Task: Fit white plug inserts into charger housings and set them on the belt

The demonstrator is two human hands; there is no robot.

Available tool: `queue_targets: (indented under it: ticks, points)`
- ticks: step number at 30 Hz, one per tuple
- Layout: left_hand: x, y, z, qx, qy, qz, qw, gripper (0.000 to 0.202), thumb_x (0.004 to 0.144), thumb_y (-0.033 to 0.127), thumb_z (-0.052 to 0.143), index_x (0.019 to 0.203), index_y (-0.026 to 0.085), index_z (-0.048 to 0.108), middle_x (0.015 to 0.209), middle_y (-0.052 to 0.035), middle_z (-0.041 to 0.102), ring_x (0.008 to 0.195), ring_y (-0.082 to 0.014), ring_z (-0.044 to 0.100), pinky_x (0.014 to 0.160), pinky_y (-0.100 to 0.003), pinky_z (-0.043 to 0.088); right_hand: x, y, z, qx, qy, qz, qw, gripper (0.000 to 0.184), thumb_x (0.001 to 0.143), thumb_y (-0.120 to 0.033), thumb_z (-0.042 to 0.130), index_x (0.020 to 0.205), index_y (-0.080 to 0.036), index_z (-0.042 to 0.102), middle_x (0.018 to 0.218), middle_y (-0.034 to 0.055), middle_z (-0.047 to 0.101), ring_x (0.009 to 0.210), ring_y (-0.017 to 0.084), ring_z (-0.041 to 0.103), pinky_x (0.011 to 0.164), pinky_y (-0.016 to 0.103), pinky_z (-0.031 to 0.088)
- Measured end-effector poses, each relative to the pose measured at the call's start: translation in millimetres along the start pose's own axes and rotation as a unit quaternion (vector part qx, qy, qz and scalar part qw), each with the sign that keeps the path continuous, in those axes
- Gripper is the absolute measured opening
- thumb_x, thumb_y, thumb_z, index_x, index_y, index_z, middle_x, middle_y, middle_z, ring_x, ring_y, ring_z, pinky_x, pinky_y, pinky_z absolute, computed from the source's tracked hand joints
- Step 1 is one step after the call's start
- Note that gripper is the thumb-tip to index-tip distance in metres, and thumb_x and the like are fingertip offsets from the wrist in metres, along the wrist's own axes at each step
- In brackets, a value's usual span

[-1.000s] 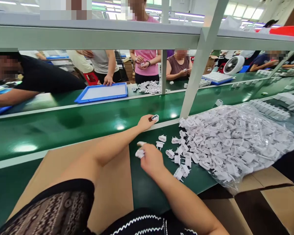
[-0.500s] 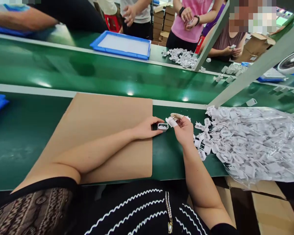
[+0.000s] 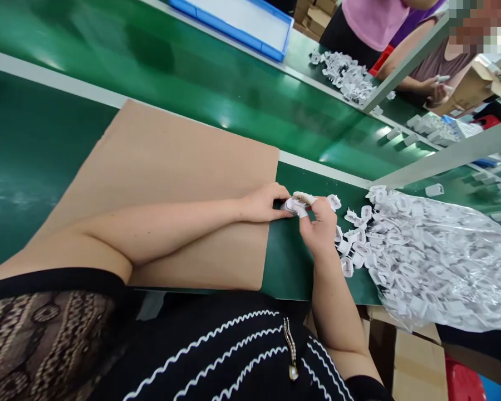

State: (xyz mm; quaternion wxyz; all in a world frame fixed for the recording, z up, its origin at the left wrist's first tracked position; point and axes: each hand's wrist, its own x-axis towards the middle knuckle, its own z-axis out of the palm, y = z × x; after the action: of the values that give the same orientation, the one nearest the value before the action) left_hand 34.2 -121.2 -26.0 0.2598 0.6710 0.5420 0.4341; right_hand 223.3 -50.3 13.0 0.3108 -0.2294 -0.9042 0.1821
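Note:
My left hand (image 3: 264, 204) is closed on a small white charger housing (image 3: 289, 206) by the right edge of a brown cardboard sheet (image 3: 183, 189). My right hand (image 3: 320, 224), with pale finger cots on thumb and forefinger, meets it from the right. Its fingers are closed on a white plug cap, now largely hidden behind them. The two parts touch or nearly touch; whether they are joined I cannot tell. Several loose white plug caps (image 3: 353, 242) lie just right of my right hand.
A clear plastic bag (image 3: 451, 256) full of white caps spreads over the bench's right side. A slanted metal post (image 3: 451, 155) rises behind it. Across the green belt (image 3: 192, 94) are a blue tray (image 3: 229, 28), a heap of white parts (image 3: 346, 75) and co-workers.
My hands have come together, bringing the plug cap up to the housing's open end, which no longer shows. The camera view has tilted and dropped lower.

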Motion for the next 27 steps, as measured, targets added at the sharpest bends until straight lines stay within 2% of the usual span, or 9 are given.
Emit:
queue_targets:
  ticks: [6, 9, 12, 16, 19, 22, 24, 25, 27]
  points:
    - [0, -1, 0.2, -0.023, 0.013, 0.01, 1.0, 0.028, 0.085, 0.047, 0.074, 0.085, 0.019, 0.073, 0.088, -0.0055, 0.07, 0.086, -0.021, 0.061, 0.083, -0.033, 0.045, 2, 2, 0, -0.055, -0.021, -0.034, 0.998, 0.028, 0.086, -0.011, 0.053, 0.103, -0.024, 0.071, 0.084, 0.0057, 0.07, 0.09, 0.027, 0.063, 0.079, 0.041, 0.055]
    - [0, 1, 0.5, -0.039, 0.017, -0.001, 0.999, 0.029, 0.083, 0.048, 0.078, 0.085, 0.019, 0.074, 0.09, -0.0056, 0.071, 0.088, -0.0212, 0.061, 0.084, -0.034, 0.045, 2, 2, 1, -0.079, -0.022, -0.035, 0.996, 0.029, 0.081, -0.01, 0.052, 0.099, -0.026, 0.069, 0.084, 0.0048, 0.07, 0.091, 0.027, 0.063, 0.093, 0.046, 0.053]
    - [0, 0, 0.8, -0.041, 0.017, -0.004, 0.999, 0.028, 0.082, 0.046, 0.079, 0.088, 0.019, 0.075, 0.09, -0.0058, 0.071, 0.088, -0.0211, 0.061, 0.084, -0.033, 0.046, 1, 2, 4, -0.082, -0.008, -0.03, 0.996, 0.029, 0.079, -0.009, 0.052, 0.095, -0.027, 0.068, 0.085, 0.0019, 0.071, 0.086, 0.024, 0.062, 0.112, 0.052, 0.042]
    - [1, -3, 1.9, -0.023, 0.015, 0.006, 1.0, 0.025, 0.084, 0.042, 0.077, 0.091, 0.018, 0.076, 0.091, -0.0066, 0.072, 0.089, -0.0214, 0.063, 0.083, -0.033, 0.047, -2, 3, 7, -0.085, 0.016, -0.015, 0.996, 0.028, 0.08, -0.011, 0.054, 0.096, -0.027, 0.07, 0.08, -0.0004, 0.07, 0.079, 0.022, 0.062, 0.117, 0.054, 0.037]
    - [-1, -4, 4.6, -0.014, 0.02, 0.003, 1.0, 0.031, 0.083, 0.042, 0.078, 0.103, 0.018, 0.076, 0.095, -0.0072, 0.073, 0.09, -0.022, 0.064, 0.083, -0.032, 0.047, -4, 5, 10, -0.045, 0.026, 0.009, 0.999, 0.03, 0.083, -0.018, 0.058, 0.109, -0.028, 0.07, 0.079, -0.0013, 0.07, 0.078, 0.022, 0.064, 0.118, 0.055, 0.037]
    - [-3, 0, 7.9, -0.021, 0.027, -0.008, 0.999, 0.041, 0.084, 0.041, 0.077, 0.119, 0.019, 0.073, 0.101, -0.0074, 0.076, 0.091, -0.0223, 0.065, 0.082, -0.032, 0.048, -2, 7, 7, 0.055, 0.04, 0.057, 0.996, 0.048, 0.088, -0.028, 0.062, 0.136, -0.027, 0.059, 0.1, 0.0024, 0.075, 0.092, 0.023, 0.069, 0.112, 0.05, 0.045]
    - [-1, 2, 8.0, -0.031, 0.022, -0.023, 0.999, 0.037, 0.085, 0.04, 0.076, 0.115, 0.018, 0.075, 0.101, -0.0069, 0.077, 0.09, -0.0216, 0.066, 0.081, -0.031, 0.049, 0, 11, 1, 0.082, 0.061, 0.083, 0.991, 0.057, 0.093, -0.034, 0.063, 0.147, -0.025, 0.05, 0.123, 0.0085, 0.072, 0.105, 0.024, 0.068, 0.106, 0.046, 0.049]
    - [4, 2, 6.5, -0.036, 0.02, -0.031, 0.999, 0.035, 0.085, 0.04, 0.076, 0.112, 0.018, 0.076, 0.101, -0.0065, 0.077, 0.09, -0.0212, 0.067, 0.08, -0.03, 0.05, 1, 13, -3, 0.059, 0.071, 0.096, 0.991, 0.056, 0.095, -0.036, 0.062, 0.148, -0.024, 0.049, 0.131, 0.0114, 0.069, 0.111, 0.026, 0.066, 0.105, 0.046, 0.049]
    - [20, -3, -0.8, -0.034, 0.031, -0.044, 0.998, 0.033, 0.083, 0.039, 0.077, 0.109, 0.018, 0.077, 0.1, -0.0056, 0.077, 0.088, -0.0208, 0.068, 0.079, -0.029, 0.051, 0, 17, -10, -0.056, 0.072, 0.142, 0.986, 0.053, 0.095, -0.036, 0.063, 0.145, -0.02, 0.054, 0.141, 0.017, 0.062, 0.122, 0.032, 0.06, 0.107, 0.05, 0.046]
